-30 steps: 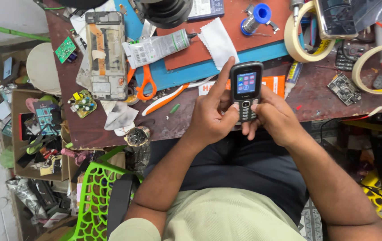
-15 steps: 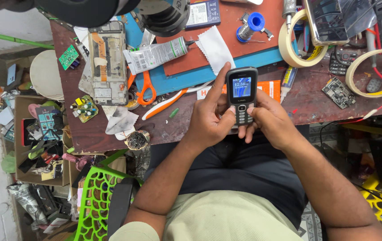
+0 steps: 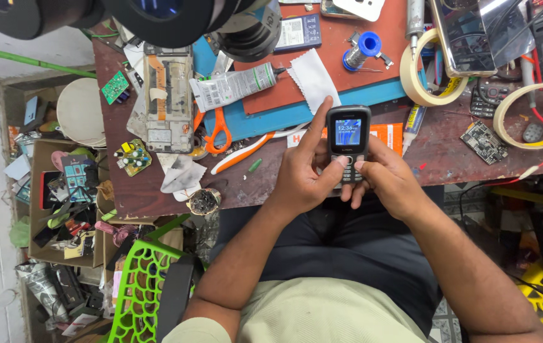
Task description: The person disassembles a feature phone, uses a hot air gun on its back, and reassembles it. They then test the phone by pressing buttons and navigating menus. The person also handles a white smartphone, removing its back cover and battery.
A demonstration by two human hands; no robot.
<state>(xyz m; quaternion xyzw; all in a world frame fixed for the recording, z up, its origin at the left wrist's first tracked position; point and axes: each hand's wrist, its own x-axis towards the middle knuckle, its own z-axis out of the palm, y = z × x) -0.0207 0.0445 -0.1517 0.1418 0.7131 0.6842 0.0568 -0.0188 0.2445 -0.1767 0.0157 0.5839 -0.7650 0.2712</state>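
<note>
1. Both hands hold a small black keypad phone (image 3: 348, 143) upright above the near edge of the workbench (image 3: 449, 155), roughly mid-length of that edge. Screen lit, blue.
2. Left hand (image 3: 303, 171): wrapped around the phone's left side, index finger stretched up along that side, thumb lying on the keypad. Grip closed on the phone.
3. Right hand (image 3: 389, 178): cupping the phone's lower right side, thumb on the keypad beside the left thumb. Grip closed on the phone.
4. Just behind the phone, near the near edge: orange card (image 3: 387, 133), partly hidden by the phone.
5. Left of the hands: orange-and-white tweezers (image 3: 249, 151), orange-handled scissors (image 3: 218, 130).
6. Further in, mid-bench: white cloth (image 3: 314, 79) on a red mat (image 3: 354, 82) over a blue mat (image 3: 284, 117); adhesive tube (image 3: 233, 87) beside it.
7. Toward the right end: two masking tape rolls (image 3: 420, 73) (image 3: 525, 114), small circuit board (image 3: 483, 142).
8. Left end: opened phone chassis (image 3: 168, 101), green circuit board (image 3: 115, 87).
9. Far edge: blue solder spool (image 3: 365, 49).
</note>
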